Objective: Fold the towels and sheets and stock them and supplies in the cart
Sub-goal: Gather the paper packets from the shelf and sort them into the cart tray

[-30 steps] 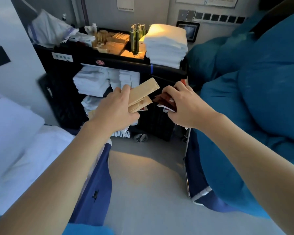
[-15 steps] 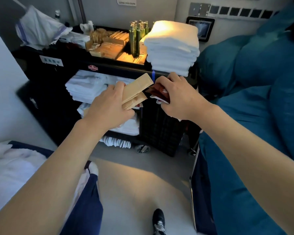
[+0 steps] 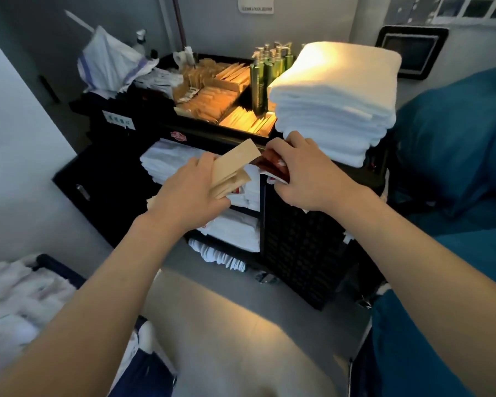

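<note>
Before the cart (image 3: pixel 312 247), both hands have drawn nearer.

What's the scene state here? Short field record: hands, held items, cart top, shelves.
left hand: grips tan packets
right hand: grips dark red packets
cart: black, in front of both hands
cart top: folded white towels stacked at right, green pump bottles, tan supply packets
shelves: folded white linens
</note>
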Demonstrator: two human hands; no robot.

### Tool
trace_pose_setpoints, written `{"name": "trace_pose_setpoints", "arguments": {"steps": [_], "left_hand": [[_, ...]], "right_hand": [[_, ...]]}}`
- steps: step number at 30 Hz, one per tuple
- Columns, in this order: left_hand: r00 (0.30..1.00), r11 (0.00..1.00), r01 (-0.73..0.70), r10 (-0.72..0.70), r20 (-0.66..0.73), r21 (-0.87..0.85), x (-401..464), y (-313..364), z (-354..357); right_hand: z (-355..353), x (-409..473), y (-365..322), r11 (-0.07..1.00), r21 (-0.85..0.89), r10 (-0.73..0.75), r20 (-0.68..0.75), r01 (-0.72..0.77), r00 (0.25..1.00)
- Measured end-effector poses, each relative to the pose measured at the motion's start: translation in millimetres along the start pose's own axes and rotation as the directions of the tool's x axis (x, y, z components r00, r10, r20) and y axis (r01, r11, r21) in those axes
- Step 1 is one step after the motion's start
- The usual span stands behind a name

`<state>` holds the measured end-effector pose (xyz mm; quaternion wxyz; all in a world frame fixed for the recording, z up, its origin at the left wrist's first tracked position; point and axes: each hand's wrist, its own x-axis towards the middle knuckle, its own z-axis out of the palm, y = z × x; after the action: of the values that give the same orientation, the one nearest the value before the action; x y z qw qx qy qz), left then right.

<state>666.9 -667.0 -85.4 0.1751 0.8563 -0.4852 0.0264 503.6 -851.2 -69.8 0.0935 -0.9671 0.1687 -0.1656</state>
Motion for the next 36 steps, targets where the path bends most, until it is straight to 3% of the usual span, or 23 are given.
{"name": "trace_pose_setpoints", "arguments": {"steps": [11, 25, 36], "left_hand": [[0.993, 0.994, 0.112, -0.112, -0.035, 0.006, 87.0, -61.2, 4.5], [0.961, 0.961, 0.254, -0.264, -0.085, -0.112, 234.4, -225.9, 11.2], [0.976, 0.972, 0.207, -0.213, -0.051, -0.108, 350.0, -279.0, 15.3]], "right_hand": [[39.4, 127.7, 32.0, 0.993, 0.023, -0.113, 0.030, 0.113, 0.993], [110.2, 362.3, 3.0, 0.974, -0.011, -0.220, 0.161, 0.225, 0.962], [132.1, 470.8, 34.2, 0.974, 0.053, -0.227, 0.097, 0.222, 0.969]]}}
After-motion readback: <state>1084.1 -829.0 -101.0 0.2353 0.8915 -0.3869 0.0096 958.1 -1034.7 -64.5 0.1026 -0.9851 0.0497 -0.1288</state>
